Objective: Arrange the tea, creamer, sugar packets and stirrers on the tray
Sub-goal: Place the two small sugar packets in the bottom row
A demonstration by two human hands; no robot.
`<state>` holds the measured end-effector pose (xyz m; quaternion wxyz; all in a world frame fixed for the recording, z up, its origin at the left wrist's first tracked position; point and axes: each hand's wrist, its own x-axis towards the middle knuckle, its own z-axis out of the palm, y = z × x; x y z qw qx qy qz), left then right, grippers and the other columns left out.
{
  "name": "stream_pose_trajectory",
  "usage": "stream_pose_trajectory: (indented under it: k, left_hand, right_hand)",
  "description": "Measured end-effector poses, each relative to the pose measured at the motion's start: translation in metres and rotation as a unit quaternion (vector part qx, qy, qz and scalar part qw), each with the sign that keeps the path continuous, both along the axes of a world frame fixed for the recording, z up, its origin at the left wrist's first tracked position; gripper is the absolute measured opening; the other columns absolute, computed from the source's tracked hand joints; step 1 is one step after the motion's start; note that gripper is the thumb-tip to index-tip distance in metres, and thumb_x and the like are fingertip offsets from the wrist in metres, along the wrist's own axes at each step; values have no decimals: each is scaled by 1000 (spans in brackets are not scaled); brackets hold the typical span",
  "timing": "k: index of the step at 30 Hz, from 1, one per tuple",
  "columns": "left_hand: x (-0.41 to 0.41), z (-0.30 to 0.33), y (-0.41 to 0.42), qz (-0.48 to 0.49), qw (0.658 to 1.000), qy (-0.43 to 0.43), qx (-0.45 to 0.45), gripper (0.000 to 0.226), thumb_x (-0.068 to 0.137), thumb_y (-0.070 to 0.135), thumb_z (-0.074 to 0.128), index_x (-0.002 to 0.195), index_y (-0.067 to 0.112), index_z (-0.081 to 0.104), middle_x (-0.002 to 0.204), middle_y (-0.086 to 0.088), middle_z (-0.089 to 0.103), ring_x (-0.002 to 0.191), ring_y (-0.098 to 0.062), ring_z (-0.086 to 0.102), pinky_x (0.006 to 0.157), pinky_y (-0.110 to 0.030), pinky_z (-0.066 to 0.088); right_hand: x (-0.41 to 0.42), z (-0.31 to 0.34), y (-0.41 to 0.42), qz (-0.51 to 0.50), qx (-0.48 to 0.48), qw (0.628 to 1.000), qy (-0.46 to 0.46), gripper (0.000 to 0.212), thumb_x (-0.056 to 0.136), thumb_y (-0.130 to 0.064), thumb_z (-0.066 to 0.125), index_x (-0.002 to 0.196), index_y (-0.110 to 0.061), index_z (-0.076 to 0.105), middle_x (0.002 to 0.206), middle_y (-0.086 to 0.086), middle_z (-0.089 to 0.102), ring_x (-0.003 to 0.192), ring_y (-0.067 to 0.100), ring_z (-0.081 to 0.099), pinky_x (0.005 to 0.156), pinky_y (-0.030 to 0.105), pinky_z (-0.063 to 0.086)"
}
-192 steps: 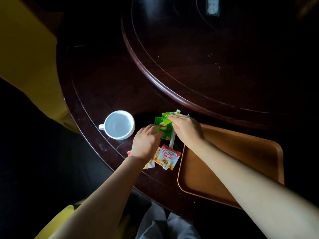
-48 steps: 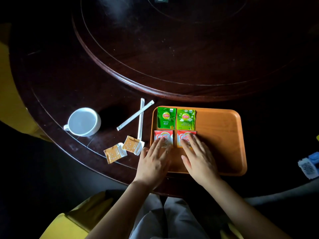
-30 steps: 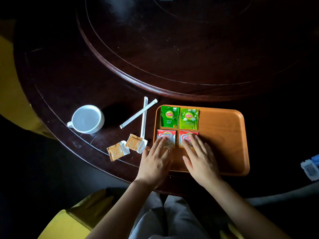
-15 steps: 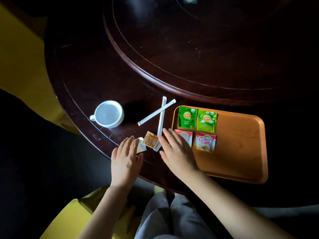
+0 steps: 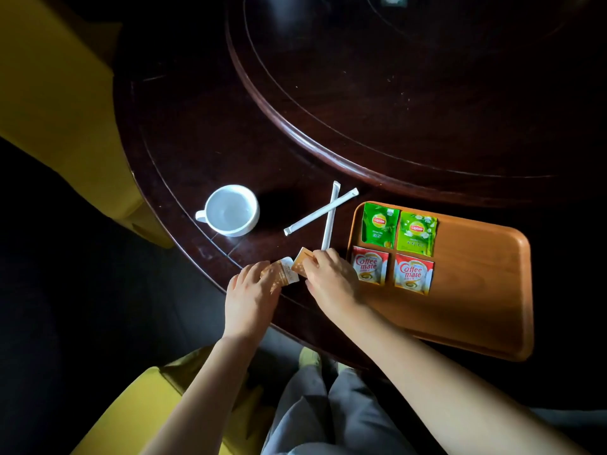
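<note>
An orange tray (image 5: 476,290) lies at the right on the dark table. On its left part sit two green Lipton tea packets (image 5: 379,228) (image 5: 416,234) and, below them, two Coffee mate creamer packets (image 5: 369,269) (image 5: 413,278). Two white wrapped stirrers (image 5: 320,211) lie crossed on the table left of the tray. My left hand (image 5: 251,297) grips one brown sugar packet (image 5: 284,275) at the table's near edge. My right hand (image 5: 331,277) pinches a second brown sugar packet (image 5: 301,259) just left of the tray.
A white empty cup (image 5: 231,210) stands on the table left of the stirrers. A raised round turntable (image 5: 410,93) fills the far half of the table. Yellow chairs (image 5: 56,103) flank the table at left and below. My lap shows under the table edge.
Both hands left the creamer packets on the tray and moved left to the two sugar packets on the table, closing on them. The view has shifted.
</note>
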<state>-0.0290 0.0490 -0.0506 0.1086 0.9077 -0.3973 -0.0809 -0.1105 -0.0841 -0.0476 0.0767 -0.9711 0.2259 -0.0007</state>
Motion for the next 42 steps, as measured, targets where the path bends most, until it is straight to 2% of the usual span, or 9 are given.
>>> stream_pose_trajectory:
  k: [6, 11, 14, 20, 24, 29, 37, 40, 42]
  left_hand:
    - [3, -1, -3, 6, 1000, 4, -25, 31, 68, 11, 76, 98, 8, 69, 95, -12, 69, 87, -34, 64, 75, -40, 52]
    - [-2, -4, 5, 4, 999, -4, -49, 11, 76, 12, 67, 86, 11, 71, 99, -8, 70, 90, -31, 64, 75, -39, 51]
    - [-5, -3, 10, -1, 998, -12, -54, 21, 77, 20, 51, 80, 10, 69, 90, -7, 71, 83, -31, 65, 71, -37, 50]
    - [-19, 6, 2, 41, 989, 21, -138, 15, 82, 18, 54, 83, 10, 66, 90, -7, 72, 78, -26, 65, 67, -36, 52]
    - [-51, 25, -23, -56, 974, 2, -218, 4, 78, 7, 66, 81, 9, 65, 87, -5, 70, 80, -20, 62, 68, -35, 48]
    - [-87, 14, -54, -197, 960, -42, -194, 11, 86, 11, 55, 80, 15, 63, 85, 1, 68, 83, -17, 62, 75, -27, 43]
    - [-96, -4, -62, -258, 957, -38, -128, 10, 80, 17, 55, 83, 18, 65, 89, 2, 72, 89, -20, 66, 78, -27, 39]
    - [-101, -4, -58, -253, 959, -30, -121, 11, 81, 17, 56, 84, 17, 66, 91, 1, 72, 87, -21, 66, 77, -29, 40]
    - [-105, -2, -55, -253, 960, -22, -120, 17, 83, 21, 55, 94, 14, 67, 100, -1, 71, 94, -21, 65, 78, -31, 43]
  right_hand:
    - [-2, -3, 2, -20, 11, 998, -61, 20, 51, -8, 81, 67, -16, 71, 70, -1, 70, 68, 23, 65, 57, 28, 54]
    - [-18, 4, -1, -6, 52, 984, -169, 14, 64, -6, 76, 77, -10, 73, 79, 2, 74, 68, 20, 67, 58, 26, 54]
    - [-39, 9, -2, -24, 76, 977, -199, 7, 71, -8, 71, 77, -11, 73, 83, 1, 74, 72, 18, 67, 64, 26, 54]
    - [-104, 18, -13, -90, 93, 958, -256, 13, 79, -14, 60, 79, -11, 73, 88, 1, 73, 80, 15, 67, 78, 22, 50]
    - [-143, 15, -26, -127, 74, 950, -275, 12, 80, -10, 61, 80, -7, 73, 87, 3, 73, 84, 13, 63, 83, 21, 48]
    - [-172, -1, -37, -131, 62, 954, -263, 14, 82, -7, 57, 78, -6, 70, 84, 5, 71, 83, 18, 64, 80, 30, 52]
    - [-177, -23, -39, -102, 66, 957, -263, 18, 81, -3, 53, 76, -2, 70, 81, 10, 70, 89, 15, 54, 88, 20, 42]
    - [-183, -30, -35, -96, 70, 960, -253, 18, 83, -7, 53, 80, -4, 71, 86, 8, 72, 93, 15, 55, 89, 25, 46]
    - [-190, -30, -31, -98, 68, 960, -254, 22, 87, -11, 51, 88, -4, 72, 94, 9, 72, 98, 17, 56, 92, 28, 47]
